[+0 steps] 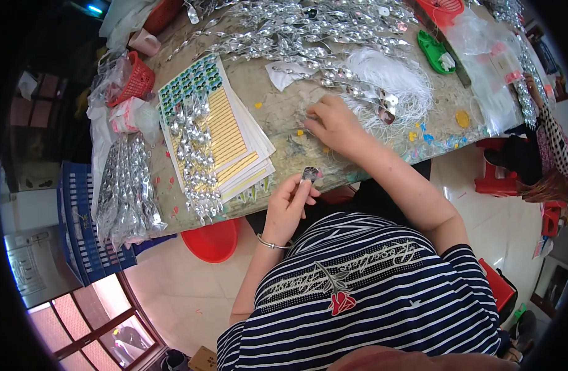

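Your desk is carrying twisted silver strips beyond the patterned sheets. Right of the sheets, loose white threads are lying and could be snagging your right hand if it brushes them. Its fingers are showing half-curled; I cannot tell whether they're gripping anything. Your left hand, near the sheets, is pinching a small dark piece; a slackening pinch could be dropping it.

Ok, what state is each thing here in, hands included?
Left hand: pinching a small dark piece.
Right hand: fingers bent; whether it holds anything is unclear.
Printed sheets: stacked unevenly, partly covered.
Silver strips on the sheets: twisted, side by side.
White strands: loosely tangled.
Green tray: open, something white inside.
Red basin: partly hidden.
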A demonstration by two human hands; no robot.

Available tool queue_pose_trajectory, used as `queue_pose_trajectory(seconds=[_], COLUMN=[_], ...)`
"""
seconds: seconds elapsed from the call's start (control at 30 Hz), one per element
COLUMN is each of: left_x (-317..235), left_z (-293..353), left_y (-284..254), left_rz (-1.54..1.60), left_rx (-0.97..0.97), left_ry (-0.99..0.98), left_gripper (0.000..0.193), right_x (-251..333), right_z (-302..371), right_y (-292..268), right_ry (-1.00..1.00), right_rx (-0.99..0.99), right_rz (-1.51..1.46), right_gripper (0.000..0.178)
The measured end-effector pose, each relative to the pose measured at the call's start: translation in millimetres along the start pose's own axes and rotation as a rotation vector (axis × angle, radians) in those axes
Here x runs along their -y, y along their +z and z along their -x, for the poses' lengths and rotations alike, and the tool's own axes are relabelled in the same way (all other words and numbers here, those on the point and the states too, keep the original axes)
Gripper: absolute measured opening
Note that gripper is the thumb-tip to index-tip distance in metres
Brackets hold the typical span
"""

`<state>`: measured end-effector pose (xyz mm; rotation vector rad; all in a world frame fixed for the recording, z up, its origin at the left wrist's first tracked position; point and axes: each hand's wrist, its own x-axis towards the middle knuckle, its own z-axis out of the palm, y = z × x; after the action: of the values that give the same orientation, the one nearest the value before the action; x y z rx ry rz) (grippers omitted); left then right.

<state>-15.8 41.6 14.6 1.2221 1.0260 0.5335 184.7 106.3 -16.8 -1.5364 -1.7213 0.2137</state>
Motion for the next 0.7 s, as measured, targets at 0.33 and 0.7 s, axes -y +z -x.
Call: queue_pose_trajectory(seconds=[0.33, 0.7], left_x=[5, -11], left_z=[-1, -15], left_y=[-13, -14], left_rz=[0.053, 0.213], left_rx=[-0.042, -0.08], left_ry=[-0.042, -0.003], left_gripper=[0.024, 0.024], right_x=[-12, 24], right_z=[-17, -7], right_y=[11, -71], right_ry=[0.148, 0.467], right_rx=[0.188, 0.247], right_rz=[0.007, -0.826], right_gripper=[0.015, 0.014])
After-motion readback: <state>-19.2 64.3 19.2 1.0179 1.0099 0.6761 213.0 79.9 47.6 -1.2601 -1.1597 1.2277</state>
